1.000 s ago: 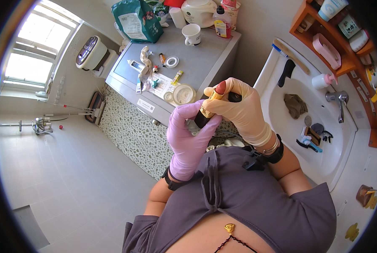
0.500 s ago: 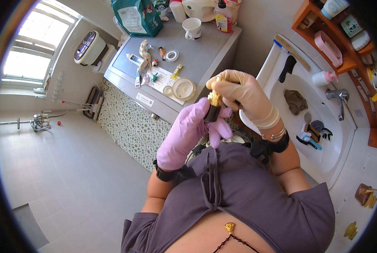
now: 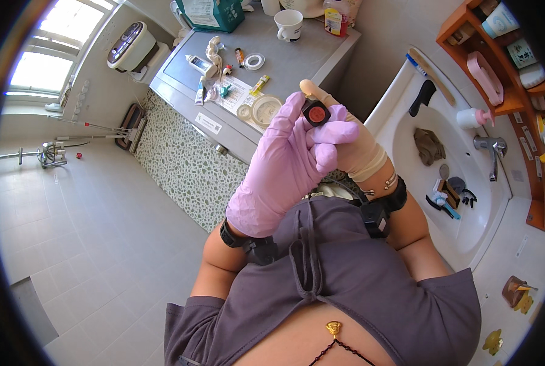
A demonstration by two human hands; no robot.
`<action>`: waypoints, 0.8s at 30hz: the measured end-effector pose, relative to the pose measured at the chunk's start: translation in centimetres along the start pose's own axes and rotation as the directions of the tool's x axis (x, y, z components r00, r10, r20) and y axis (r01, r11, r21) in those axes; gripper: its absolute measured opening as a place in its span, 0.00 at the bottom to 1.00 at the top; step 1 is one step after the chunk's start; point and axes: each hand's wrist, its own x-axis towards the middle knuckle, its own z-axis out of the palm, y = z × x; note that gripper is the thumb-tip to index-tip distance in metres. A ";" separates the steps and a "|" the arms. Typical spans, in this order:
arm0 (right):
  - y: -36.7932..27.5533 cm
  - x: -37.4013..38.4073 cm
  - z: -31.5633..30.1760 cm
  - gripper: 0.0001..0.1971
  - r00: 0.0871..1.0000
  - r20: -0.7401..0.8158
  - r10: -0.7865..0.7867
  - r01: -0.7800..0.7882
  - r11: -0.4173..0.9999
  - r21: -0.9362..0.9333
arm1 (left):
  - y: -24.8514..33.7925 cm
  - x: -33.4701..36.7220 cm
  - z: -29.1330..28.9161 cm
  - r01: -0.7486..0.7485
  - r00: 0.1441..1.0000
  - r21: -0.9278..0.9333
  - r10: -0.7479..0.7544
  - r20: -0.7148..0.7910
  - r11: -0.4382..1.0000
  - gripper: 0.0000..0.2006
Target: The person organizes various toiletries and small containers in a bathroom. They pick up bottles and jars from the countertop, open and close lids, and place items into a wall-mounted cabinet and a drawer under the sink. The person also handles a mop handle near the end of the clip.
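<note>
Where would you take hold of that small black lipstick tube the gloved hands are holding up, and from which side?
Probably by the black case sides of the lipstick tube, coming from above. Its open end with the red stick faces the camera, so avoid that face. The left hand in the purple glove and the right hand in the beige glove already cover its lower part.

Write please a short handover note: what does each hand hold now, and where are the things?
Left hand, purple glove: raised, fingers around a small black tube, its red end facing the camera.
Right hand, beige glove: behind the left, touching the same tube.
Counter ahead: small items, tape roll, mug.
Sink at right: cloth, brushes.
Done: tube is lifted and open-looking. What is left cannot be told.
</note>
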 end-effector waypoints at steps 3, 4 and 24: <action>0.3 -0.1 0.3 0.23 0.977 -0.142 -0.158 0.135 0.978 -0.157 | -0.1 -0.2 0.2 -0.014 1.000 0.004 0.014 0.022 1.000 0.26; 0.4 -0.1 0.4 0.23 0.956 -0.185 -0.227 0.184 0.957 -0.225 | -0.1 -0.3 0.2 -0.019 1.000 0.012 0.018 0.018 1.000 0.26; 3.5 -3.2 1.8 0.23 0.895 0.172 -0.411 0.430 0.696 -0.576 | -0.9 -0.7 2.3 -0.570 0.402 0.625 0.483 0.778 -0.533 0.35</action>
